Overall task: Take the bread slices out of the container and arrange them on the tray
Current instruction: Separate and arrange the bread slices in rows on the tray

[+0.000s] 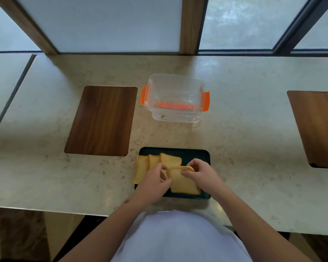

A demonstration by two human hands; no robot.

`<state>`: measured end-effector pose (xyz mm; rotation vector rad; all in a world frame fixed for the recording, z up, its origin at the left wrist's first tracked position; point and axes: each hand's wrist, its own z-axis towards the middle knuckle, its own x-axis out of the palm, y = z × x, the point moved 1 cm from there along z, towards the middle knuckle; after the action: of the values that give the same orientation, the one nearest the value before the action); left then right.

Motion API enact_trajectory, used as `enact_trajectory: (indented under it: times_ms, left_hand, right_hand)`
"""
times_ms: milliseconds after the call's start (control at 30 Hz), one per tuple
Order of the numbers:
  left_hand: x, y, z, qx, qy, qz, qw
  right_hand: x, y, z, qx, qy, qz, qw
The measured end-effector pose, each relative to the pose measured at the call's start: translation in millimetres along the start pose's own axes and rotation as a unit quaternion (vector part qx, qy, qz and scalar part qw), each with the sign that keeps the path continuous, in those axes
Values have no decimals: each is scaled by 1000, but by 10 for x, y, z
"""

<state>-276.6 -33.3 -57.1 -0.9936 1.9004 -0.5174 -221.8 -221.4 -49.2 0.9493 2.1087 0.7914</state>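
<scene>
Resting at the near edge of the tabletop (pixel 235 129), a dark tray (pixel 195 155) carries the bread slices (pixel 160 161), and both hands work over it. The left hand (pixel 154 183) is curled over the tray's left half, its thumb and fingers drawn together around the left edge of the front slice (pixel 184 183). The right hand (pixel 201 173) comes in from the right with thumb and fingertips pinched on that same slice's far edge, which is lifted and curls up slightly, while its near part lies flat toward the tray's near edge. Behind the hands, three more slices overlap one another along the tray's far-left part, the leftmost hanging out past the tray's left edge. Further toward the far edge of the tabletop, well apart from the tray, stands the clear container (pixel 175 98) with orange clips on its left and right sides; only crumbs show on its floor. A dark wooden panel (pixel 102 121) lies left of the container, and another wooden panel (pixel 318 127) sits near the tabletop's right edge.
</scene>
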Motion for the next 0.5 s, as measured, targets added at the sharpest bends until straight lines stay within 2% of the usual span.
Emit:
enact_trajectory:
  times_ms: [100,200,300,367,433,467,500]
  left_hand:
    - [-41,-140,-59,-8,20,-71,997]
    - [-46,-281,-53,2,60,-182,981]
    - [-135,-281,48,-37,19,-218,975]
    - [-188,-246,108,-71,12,-230,970]
    - [-225,-233,154,-82,14,-216,973]
    - [-237,-242,172,-80,17,-201,976]
    - [-244,-255,189,-78,26,-189,979]
  right_hand:
    - [42,139,18,14,-8,32,999]
    - [80,264,-43,-16,52,77,996]
    - [30,317,-134,-46,91,90,991]
    - [-66,274,-150,-63,49,82,993]
    - [-168,186,-132,-48,-38,69,996]
    - [-212,129,-121,-29,-62,60,996]
    - [-240,73,-109,-7,-53,53,997]
